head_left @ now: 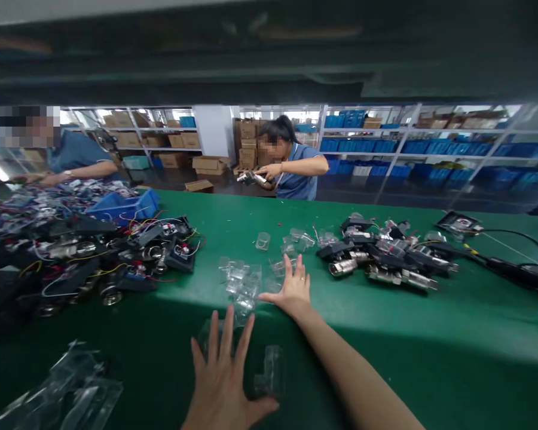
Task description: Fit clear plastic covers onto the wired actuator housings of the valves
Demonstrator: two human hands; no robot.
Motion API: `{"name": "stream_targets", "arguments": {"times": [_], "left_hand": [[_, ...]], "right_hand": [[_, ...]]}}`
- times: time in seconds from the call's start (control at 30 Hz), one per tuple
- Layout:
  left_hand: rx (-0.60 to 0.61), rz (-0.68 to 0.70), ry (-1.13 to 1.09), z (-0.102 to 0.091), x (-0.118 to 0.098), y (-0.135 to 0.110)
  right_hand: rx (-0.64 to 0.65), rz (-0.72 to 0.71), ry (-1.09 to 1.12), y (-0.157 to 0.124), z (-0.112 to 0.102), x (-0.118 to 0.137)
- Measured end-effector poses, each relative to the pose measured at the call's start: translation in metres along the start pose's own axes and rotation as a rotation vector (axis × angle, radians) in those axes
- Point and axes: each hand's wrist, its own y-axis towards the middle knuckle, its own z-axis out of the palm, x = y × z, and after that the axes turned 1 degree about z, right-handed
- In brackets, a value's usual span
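Observation:
My left hand (224,373) is open, its fingers spread, over the near part of the green table. Under and beyond its fingertips lie clear plastic pieces (242,280), loosely grouped. An L-shaped clear plastic piece (273,370) rests just right of that hand, close to the thumb. Farther out, my right hand (296,289) is open too, fingers spread, at the right side of the group. Other clear pieces (298,240) lie just past its fingertips, and a small square clear piece (262,240) sits apart from them. Whether either palm touches a piece, I cannot tell.
Black and metal assemblies with wires (147,251) are heaped at left, near a blue bin (125,205). Similar assemblies (385,254) lie at right, with a black cable (515,272) beyond. Larger clear plastic pieces (85,388) lie front left. A person across the table (298,167) holds a metal part.

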Motion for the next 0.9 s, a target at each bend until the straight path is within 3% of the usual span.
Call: {"name": "stream_targets", "arguments": {"times": [0.1,0.23,0.33,0.4,0.53,0.67,0.77,0.9], "left_hand": [[-0.084,0.007,-0.031,0.006,0.013,0.036],[-0.071,-0.003,-0.041,0.009,0.045,0.106],[-0.066,-0.105,-0.029,0.012,0.076,0.161],[-0.080,-0.153,-0.027,0.013,0.095,0.189],[-0.186,-0.172,-0.061,0.004,0.112,0.210],[-0.355,-0.065,-0.109,-0.029,0.115,0.195],[-0.470,-0.029,-0.138,-0.078,0.127,0.174],[-0.624,-0.049,-0.124,-0.170,0.157,0.119]], "right_hand": [[0.050,0.003,0.108,0.026,0.022,0.039],[0.178,0.042,0.518,0.080,0.033,0.074],[0.146,0.047,0.642,0.111,0.023,0.078],[0.084,0.061,0.710,0.112,0.013,0.070],[0.036,0.086,0.791,0.060,0.003,0.046],[0.011,0.122,0.855,-0.020,0.005,0.026],[0.029,0.147,0.913,-0.075,-0.003,0.018],[0.095,0.151,0.977,-0.140,-0.031,0.012]]}}
